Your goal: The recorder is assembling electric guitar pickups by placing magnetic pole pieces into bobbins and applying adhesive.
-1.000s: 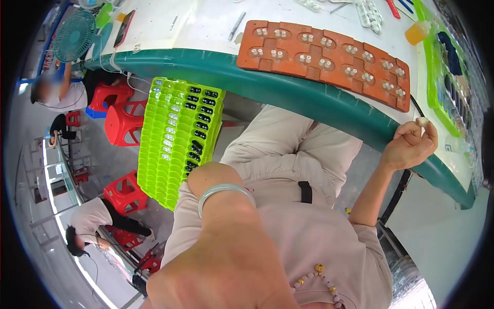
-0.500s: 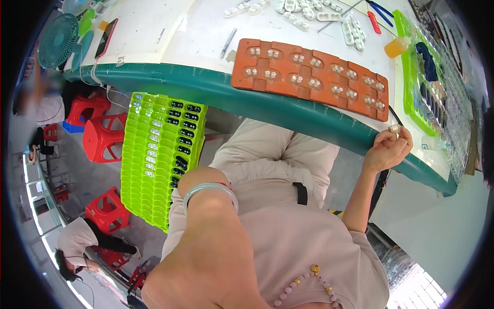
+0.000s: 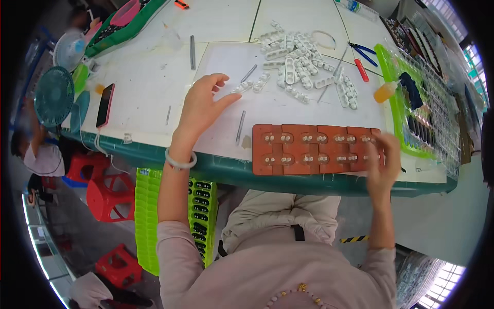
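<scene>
My left hand [image 3: 202, 106] reaches over the white tabletop with thumb and fingers apart, holding nothing. Just past its fingertips lies a white piece with round hollows [image 3: 243, 87], and another such white piece [image 3: 261, 82] is beside it. My right hand [image 3: 385, 164] is over the right end of a reddish-brown block [image 3: 296, 148] at the table's front edge. Motion smears its fingers, so whether they hold anything is unclear. Small whitish pegs [image 3: 307, 139] stand in pairs in the block's recesses. A loose pile of white pieces [image 3: 289, 69] lies farther back.
Blue-handled pliers [image 3: 363, 49], a red-handled tool [image 3: 362, 70] and an amber bottle [image 3: 385, 92] lie right of the pile, beside a green tray [image 3: 399, 121]. Metal rods [image 3: 240, 127] and a phone [image 3: 105, 105] lie leftward. Stacked green trays [image 3: 147, 221] stand below the table edge.
The view has shifted to show more tabletop. My left hand has gone from near my body out to the white pieces. My right hand has moved from the table edge onto the block.
</scene>
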Action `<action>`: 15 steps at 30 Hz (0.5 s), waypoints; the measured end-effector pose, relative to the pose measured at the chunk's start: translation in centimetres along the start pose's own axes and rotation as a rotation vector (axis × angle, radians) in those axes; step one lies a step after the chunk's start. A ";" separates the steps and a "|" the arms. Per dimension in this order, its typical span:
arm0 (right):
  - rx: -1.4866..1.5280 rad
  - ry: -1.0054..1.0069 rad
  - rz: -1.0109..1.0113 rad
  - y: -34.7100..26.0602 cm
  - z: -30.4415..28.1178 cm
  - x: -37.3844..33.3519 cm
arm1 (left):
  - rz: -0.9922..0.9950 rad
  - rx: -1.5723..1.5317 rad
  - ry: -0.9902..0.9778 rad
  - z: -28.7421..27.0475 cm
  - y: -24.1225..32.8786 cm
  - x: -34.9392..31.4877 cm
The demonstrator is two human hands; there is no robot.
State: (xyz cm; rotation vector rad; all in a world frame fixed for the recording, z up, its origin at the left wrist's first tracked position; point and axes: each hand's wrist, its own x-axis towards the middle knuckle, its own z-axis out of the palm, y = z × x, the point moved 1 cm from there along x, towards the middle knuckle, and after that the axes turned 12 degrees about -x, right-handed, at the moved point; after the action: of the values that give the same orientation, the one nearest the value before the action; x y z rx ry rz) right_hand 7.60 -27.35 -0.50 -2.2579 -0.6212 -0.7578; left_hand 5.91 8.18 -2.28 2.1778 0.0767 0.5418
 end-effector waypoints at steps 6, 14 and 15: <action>-0.141 -0.406 -0.359 -0.6 12.2 8.0 | -0.060 0.179 -0.110 1.5 -2.4 2.2; -0.149 -0.494 -0.414 -0.6 13.4 7.7 | -0.147 -0.084 -0.147 -0.1 -0.9 1.2; -0.093 -0.418 -0.397 -0.6 12.6 7.6 | -0.105 -0.155 -0.151 -0.1 -0.2 1.0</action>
State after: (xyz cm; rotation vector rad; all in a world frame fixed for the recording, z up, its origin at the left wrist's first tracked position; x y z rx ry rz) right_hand 17.05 -16.30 -2.90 -2.4285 -1.2837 -0.4984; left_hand 6.80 8.64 -2.07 2.0430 0.0642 0.3122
